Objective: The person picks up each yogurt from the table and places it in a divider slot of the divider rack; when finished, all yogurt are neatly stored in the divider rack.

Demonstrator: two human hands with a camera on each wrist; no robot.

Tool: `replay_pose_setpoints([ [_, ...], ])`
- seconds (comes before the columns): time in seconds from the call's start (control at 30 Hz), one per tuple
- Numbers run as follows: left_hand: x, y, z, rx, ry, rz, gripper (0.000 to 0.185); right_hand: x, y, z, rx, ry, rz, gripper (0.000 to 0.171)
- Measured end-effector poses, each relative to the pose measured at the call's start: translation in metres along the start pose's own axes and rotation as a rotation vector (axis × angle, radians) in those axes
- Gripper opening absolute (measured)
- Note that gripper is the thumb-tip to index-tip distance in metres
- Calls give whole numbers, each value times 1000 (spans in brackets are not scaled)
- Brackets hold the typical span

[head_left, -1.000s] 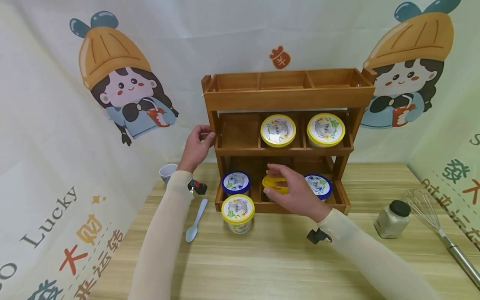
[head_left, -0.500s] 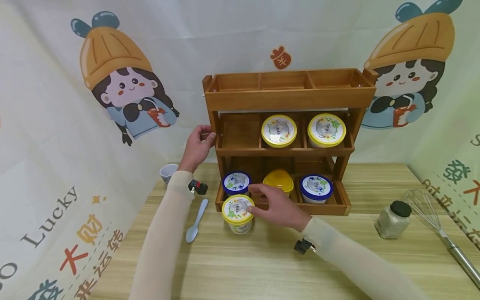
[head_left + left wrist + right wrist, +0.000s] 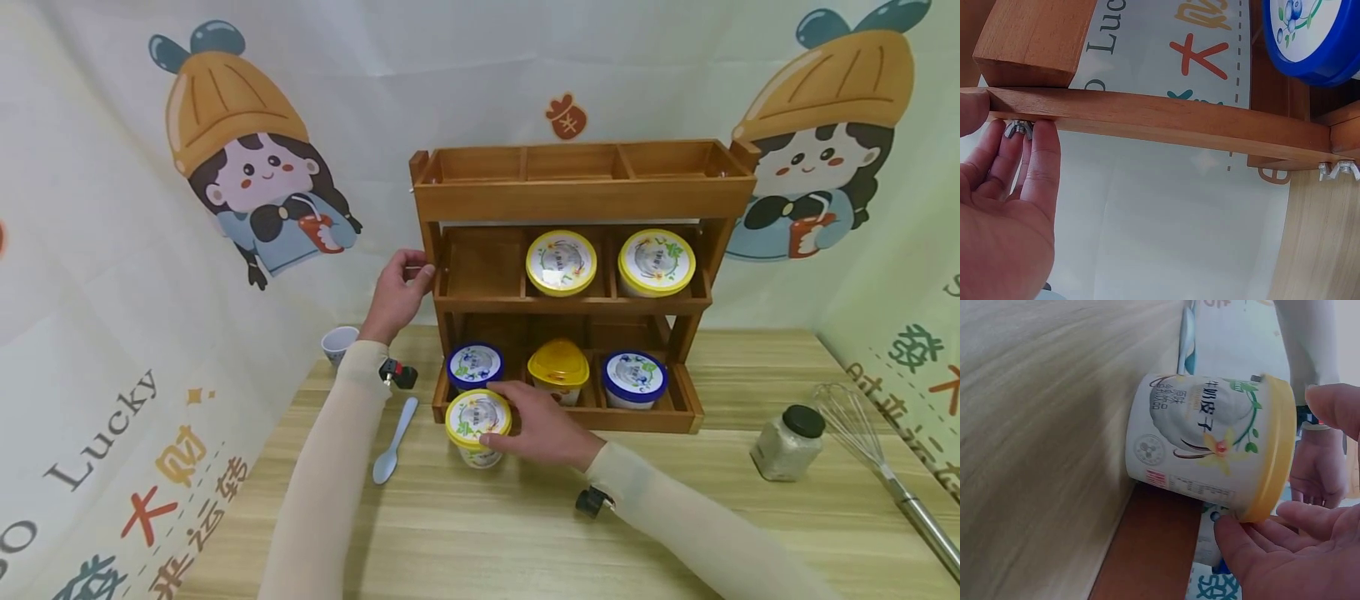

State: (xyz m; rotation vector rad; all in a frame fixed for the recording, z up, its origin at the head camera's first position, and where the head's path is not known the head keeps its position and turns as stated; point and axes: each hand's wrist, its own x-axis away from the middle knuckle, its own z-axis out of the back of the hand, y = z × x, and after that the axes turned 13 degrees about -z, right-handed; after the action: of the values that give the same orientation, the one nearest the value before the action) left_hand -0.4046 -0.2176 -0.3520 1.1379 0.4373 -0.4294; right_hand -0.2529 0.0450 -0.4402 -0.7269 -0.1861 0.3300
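My left hand (image 3: 400, 292) grips the left post of the brown wooden rack (image 3: 581, 200). In the left wrist view, its thumb (image 3: 972, 112) lies on one side of the post and its fingers (image 3: 1038, 169) on the other, by a wing nut (image 3: 1019, 129). A white tub with a yellow lid (image 3: 478, 421) stands upright on the table before the rack. Around its right side is my right hand (image 3: 543, 427), fingers behind the rim and thumb in front. The right wrist view shows the thumb spread apart from the lid (image 3: 1275, 450), fingertips at the opposite rim.
Two yellow-lidded tubs (image 3: 561, 263) sit on the middle shelf. Below them are two blue-lidded tubs (image 3: 634, 379) and a yellow-topped container (image 3: 558, 371). A spoon (image 3: 394, 442) and cup (image 3: 340, 343) lie left; a black-capped jar (image 3: 787, 442) and whisk (image 3: 885, 467) are right.
From in front of the rack's lower shelf, my right hand has moved left and down to the tub on the table. The left hand has stayed on the post.
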Motion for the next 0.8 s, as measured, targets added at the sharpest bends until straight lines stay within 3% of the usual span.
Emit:
replay_pose_setpoints([
  [0.5, 1, -3, -1, 5, -12, 6, 40, -12, 11, -14, -68, 3, -10, 110],
  [0.8, 1, 1, 0, -15, -11, 9, 39, -14, 10, -14, -123, -30, -21, 100],
])
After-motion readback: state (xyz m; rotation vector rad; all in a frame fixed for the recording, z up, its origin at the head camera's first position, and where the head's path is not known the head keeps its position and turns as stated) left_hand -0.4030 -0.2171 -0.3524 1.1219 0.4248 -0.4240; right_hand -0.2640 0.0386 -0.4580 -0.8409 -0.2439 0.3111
